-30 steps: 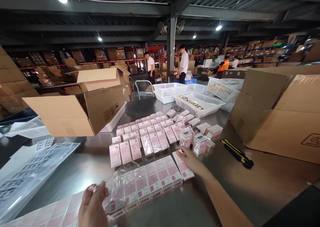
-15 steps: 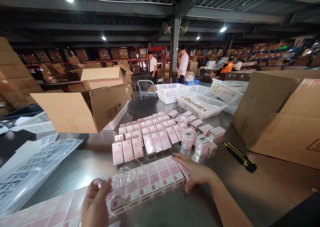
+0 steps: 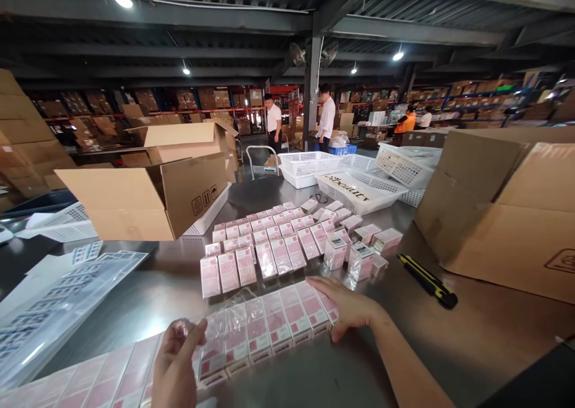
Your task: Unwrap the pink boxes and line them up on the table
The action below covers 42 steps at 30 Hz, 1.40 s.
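Toward the metal table's [image 3: 341, 369] near edge, the left hand [image 3: 177, 360] pinches clear film [image 3: 240, 300]; the right hand [image 3: 353, 306], fingers spread, clasps an end carton [image 3: 327, 304].

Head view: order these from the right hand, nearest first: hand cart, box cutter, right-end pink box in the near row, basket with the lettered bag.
From the right hand:
1. Right-end pink box: against the hand, in the near row.
2. Box cutter: on the table, to the right.
3. Basket: toward the table's back.
4. Hand cart: beyond the table, back left.
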{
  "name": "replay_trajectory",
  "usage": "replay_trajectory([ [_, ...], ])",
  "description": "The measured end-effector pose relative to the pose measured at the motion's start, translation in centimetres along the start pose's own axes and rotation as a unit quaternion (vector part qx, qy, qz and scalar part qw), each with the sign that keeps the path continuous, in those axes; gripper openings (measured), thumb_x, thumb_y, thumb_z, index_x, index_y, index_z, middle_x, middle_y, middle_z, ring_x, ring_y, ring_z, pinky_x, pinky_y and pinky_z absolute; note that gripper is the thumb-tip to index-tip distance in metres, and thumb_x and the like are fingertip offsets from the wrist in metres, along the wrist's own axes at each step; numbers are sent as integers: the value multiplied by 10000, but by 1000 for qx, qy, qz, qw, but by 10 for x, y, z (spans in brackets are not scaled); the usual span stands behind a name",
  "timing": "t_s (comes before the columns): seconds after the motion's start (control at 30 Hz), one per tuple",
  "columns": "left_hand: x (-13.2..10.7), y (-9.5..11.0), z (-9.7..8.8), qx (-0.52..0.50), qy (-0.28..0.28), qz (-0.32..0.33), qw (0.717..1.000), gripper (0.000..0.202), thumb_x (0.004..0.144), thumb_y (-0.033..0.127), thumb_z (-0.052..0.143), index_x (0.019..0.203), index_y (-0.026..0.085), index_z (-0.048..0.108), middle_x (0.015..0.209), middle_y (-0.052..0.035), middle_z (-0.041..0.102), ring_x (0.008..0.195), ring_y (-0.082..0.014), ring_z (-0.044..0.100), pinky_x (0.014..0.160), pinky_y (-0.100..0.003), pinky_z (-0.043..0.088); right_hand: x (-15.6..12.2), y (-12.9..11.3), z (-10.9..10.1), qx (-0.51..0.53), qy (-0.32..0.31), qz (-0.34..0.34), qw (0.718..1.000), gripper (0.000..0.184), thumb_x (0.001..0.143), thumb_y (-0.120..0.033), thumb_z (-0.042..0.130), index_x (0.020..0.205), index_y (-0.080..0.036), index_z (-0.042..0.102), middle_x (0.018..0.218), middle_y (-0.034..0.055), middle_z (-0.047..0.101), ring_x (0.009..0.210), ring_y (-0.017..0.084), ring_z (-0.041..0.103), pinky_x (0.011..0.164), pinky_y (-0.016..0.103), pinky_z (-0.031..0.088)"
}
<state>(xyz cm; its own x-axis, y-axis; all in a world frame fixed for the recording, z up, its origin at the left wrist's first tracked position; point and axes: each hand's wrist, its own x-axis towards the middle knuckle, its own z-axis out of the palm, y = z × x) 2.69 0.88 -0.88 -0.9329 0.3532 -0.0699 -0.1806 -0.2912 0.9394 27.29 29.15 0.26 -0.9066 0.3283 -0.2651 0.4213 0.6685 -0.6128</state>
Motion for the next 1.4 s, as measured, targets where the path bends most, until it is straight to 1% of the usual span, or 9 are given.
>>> replay_trajectory([
  [0.5,-1,-4,5,16,4,-6,1000,639,447,559,928,685,207,452,645,62,456,659,-117,432,616,-208,386,5,-3,0,-31,11,13,999,1256,491,-479,870,1580,-228,298,1665,98,211,1500,396,170,1237,495,161],
  [0.7,1,-5,5,-24,-6,-7,1000,598,478,506,935,702,206,468,671,50,508,701,-124,525,645,-212,459,-3,-8,1,-10,12,32,999,1318,491,-518,881,1597,-215,233,1686,135,97,1538,398,52,1240,527,100],
  [0.77,-1,1,9,-58,13,-25,998,618,423,501,947,718,204,492,780,25,594,794,-165,612,715,-259,522,-11,-10,-3,10,61,16,998,1174,561,-512,856,1571,-232,326,1676,130,161,1534,381,124,1236,518,146],
  [0.83,-3,8,14,-88,35,-44,995,653,386,480,955,730,202,475,1012,-4,664,939,-228,668,786,-316,562,-17,-9,-8,30,173,-19,984,832,718,-511,750,1469,-251,501,1591,117,375,1467,340,324,1201,481,270],
  [0.93,-7,17,21,-112,41,-59,991,690,389,412,957,783,220,425,1153,-27,680,990,-263,689,815,-363,578,-21,-2,-15,-15,403,-24,915,457,862,-488,561,1226,-237,676,1301,121,640,1257,315,537,1110,486,384],
  [1.03,-9,19,23,-122,72,-70,987,747,359,356,942,894,254,431,941,-9,706,785,-191,675,706,-312,563,-20,12,-17,-116,532,86,834,432,829,-447,562,1183,-235,687,1270,136,646,1229,381,512,1051,605,379],
  [1.17,-13,19,22,-103,84,-90,987,732,430,435,916,947,271,423,823,27,648,697,-159,619,599,-263,508,-18,29,-16,-166,503,221,819,521,793,-428,609,1273,-227,646,1410,157,541,1280,447,433,977,656,398],
  [1.3,-23,17,23,-35,31,-12,999,769,440,347,940,1045,271,471,923,21,619,785,-160,622,665,-263,517,-18,32,-14,-197,450,255,833,580,769,-380,646,1332,-253,589,1472,151,481,1300,457,417,954,643,416],
  [1.4,-28,13,22,25,8,30,999,699,497,371,927,1033,249,496,867,27,617,780,-144,606,711,-249,498,-19,26,-14,-205,469,272,815,648,810,-392,608,1429,-242,487,1486,169,457,1303,459,421,937,638,432],
])
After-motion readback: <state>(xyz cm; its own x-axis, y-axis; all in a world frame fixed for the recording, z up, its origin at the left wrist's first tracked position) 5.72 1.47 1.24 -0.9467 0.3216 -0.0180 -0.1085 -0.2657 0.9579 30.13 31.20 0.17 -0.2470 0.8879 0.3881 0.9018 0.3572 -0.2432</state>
